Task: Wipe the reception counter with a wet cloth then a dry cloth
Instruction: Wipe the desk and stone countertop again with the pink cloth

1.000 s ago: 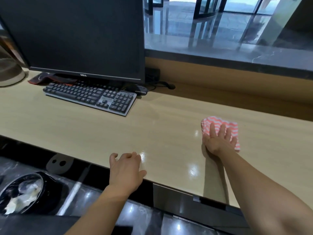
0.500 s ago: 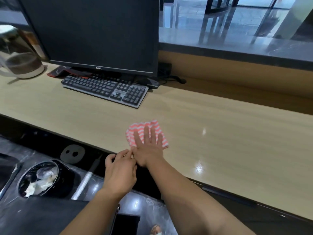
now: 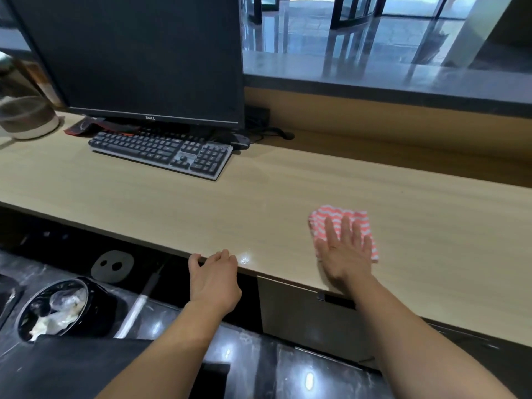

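1. Head view, hard to make out: the monitor (image 3: 138, 59) is filling the upper left of the frame, and its top and left side are running out of the picture. It is hiding the back of the keyboard (image 3: 161, 152) and most of a red and black object (image 3: 86, 128) lying under it.
2. At the left edge a rounded pale and brown vessel (image 3: 27, 119) is showing only as a blur and is partly cut off; I cannot tell what it is.
3. At the lower left a black bin (image 3: 60, 308) is standing on the dark floor below the bench (image 3: 172, 203). Its lining and contents are reading as pale, crumpled shapes and nothing clearer.
4. The pink and white striped cloth (image 3: 341, 216) is lying folded on the bench at the centre right of the frame, near the front edge. Its nearer half is hiding under the palm.
5. The right hand (image 3: 344, 254) is lying flat on the cloth, fingers straight and slightly spread, pressing it down without curling round it. The forearm is reaching in from the lower right corner.
6. The left hand (image 3: 214, 276) is sitting at the bench's front edge, lower centre, well apart from the cloth. Its fingers are loosely bent with their tips resting on the edge, grasping nothing. Whether the thumb is hooking under the edge I cannot tell.
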`<state>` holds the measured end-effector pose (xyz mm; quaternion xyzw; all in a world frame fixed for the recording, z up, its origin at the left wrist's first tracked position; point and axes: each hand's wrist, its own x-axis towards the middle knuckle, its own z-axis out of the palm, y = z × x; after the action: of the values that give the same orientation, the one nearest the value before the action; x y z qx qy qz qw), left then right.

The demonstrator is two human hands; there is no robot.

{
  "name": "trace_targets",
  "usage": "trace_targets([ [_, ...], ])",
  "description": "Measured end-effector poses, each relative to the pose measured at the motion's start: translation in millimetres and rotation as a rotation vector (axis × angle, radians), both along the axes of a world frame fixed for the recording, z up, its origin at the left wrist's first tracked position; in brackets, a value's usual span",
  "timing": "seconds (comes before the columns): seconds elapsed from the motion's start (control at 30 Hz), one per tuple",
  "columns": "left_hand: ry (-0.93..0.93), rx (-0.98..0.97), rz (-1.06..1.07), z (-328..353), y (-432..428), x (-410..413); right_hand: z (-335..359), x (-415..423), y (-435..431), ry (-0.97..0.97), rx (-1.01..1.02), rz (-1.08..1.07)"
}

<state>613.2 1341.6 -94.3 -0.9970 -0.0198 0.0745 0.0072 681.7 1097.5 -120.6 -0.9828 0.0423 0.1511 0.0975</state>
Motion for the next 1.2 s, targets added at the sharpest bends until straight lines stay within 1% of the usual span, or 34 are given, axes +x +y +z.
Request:
trace_targets([
  [0.1,0.016,-0.024,-0.004,3,2,-1,0,-7,-34,0.016,-0.022,-0.115],
  [0.2,0.028,-0.100,-0.008,0,6,-6,0,-8,-41,0.035,-0.029,-0.195],
  [0.3,0.065,-0.149,-0.014,-3,10,-21,2,-8,-18,0.069,-0.007,-0.318],
  [0.37,0.029,-0.206,0.009,-5,15,-34,2,-9,14,0.058,0.006,-0.364],
  [0.4,0.013,-0.244,0.036,-5,19,-40,1,-11,34,0.042,0.005,-0.353],
  [0.5,0.005,-0.299,0.119,-10,35,-55,0,-17,108,0.027,0.016,-0.219],
  [0.6,-0.027,-0.355,0.167,-14,52,-57,0,-25,181,0.033,0.040,-0.020],
  [0.67,-0.066,-0.422,0.168,-11,59,-54,1,-31,214,0.062,0.045,0.145],
  [0.73,-0.085,-0.457,0.193,-7,64,-50,0,-33,226,0.076,0.038,0.280],
  [0.8,-0.072,-0.418,0.223,-7,68,-47,0,-33,215,0.043,0.043,0.355],
  [0.9,-0.049,-0.355,0.133,-10,62,-41,-3,-40,174,-0.025,0.052,0.361],
  [1.07,0.006,-0.276,-0.066,-6,25,-32,-4,-71,83,-0.050,0.021,0.150],
  [1.2,0.068,-0.227,-0.131,0,-2,-28,-3,-93,9,-0.037,0.014,-0.051],
])
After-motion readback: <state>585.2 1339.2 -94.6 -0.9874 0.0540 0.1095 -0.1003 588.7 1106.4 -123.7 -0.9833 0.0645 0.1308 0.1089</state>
